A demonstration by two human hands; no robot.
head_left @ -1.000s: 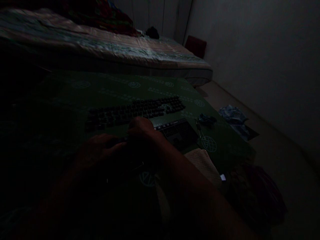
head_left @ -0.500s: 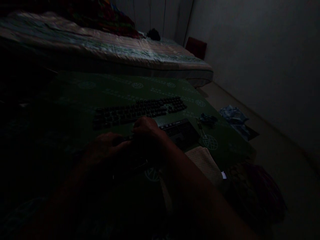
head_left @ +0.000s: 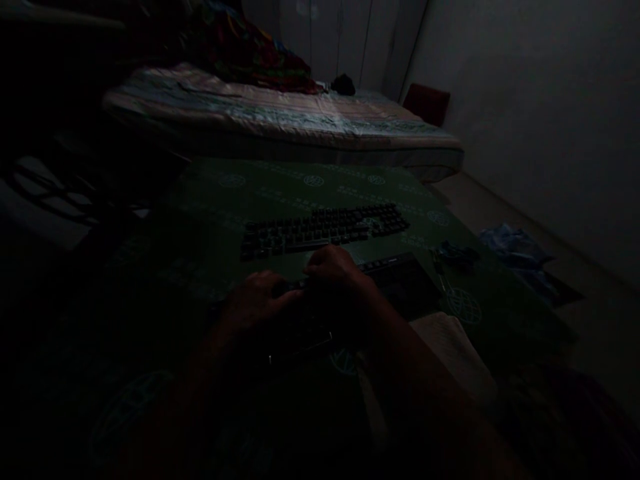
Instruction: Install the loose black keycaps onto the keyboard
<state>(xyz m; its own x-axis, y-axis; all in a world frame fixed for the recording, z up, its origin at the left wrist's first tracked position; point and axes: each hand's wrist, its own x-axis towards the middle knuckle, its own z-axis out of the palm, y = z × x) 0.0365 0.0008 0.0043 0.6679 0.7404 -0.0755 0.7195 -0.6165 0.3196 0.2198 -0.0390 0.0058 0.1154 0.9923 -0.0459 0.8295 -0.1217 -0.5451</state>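
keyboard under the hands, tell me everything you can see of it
The keyboard is black, long and flat, apparently plastic, lying on the green patterned tabletop, nearer than rows of black keycaps. Small keys line its far edge toward the right. The left hand and right hand seem to rest on it, hiding its middle; their grip is too dark to tell.

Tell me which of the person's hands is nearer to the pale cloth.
Right. The right hand is to the left of the pale cloth and farther forward; the left hand is farther left, past the right hand.
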